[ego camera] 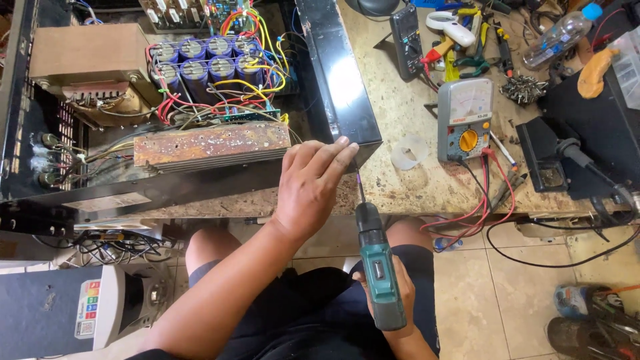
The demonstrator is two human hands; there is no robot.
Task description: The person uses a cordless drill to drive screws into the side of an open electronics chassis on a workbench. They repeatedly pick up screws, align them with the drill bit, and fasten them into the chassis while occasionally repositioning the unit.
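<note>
Your knees and dark shorts (320, 320) are closest, low in the middle. Just above them your right hand (399, 293) is wrapped tight around the grip of a green drill (379, 267). Only a few of its fingers show past the drill's body. The drill points up, and its thin bit (360, 187) reaches to the edge of the bench (407, 107).

Now go left to right. On the far left sits a big open black case (40, 193) full of parts. Inside it you can see a boxy brown part (87, 53), a bunch of round blue cans (200, 63), many coloured wires (247, 30) and a rusty ribbed metal bar (210, 148). Your left hand (313, 183) rests at the right end of that bar, by the corner of the case. Its fingers are bent and loose, and their tips lie right over the top of the bit. You cannot tell if they pinch the bit or only touch the case, because the hand hides that spot. The screw or hole at the bit's tip is hidden too.

Right of your hand lies a grey meter (465, 120) with a yellow knob and red and black leads. Past it is a pile of tools, small and hard to tell apart, and a clear bottle (557, 37). A black stand on the far right is cut off by the edge.
</note>
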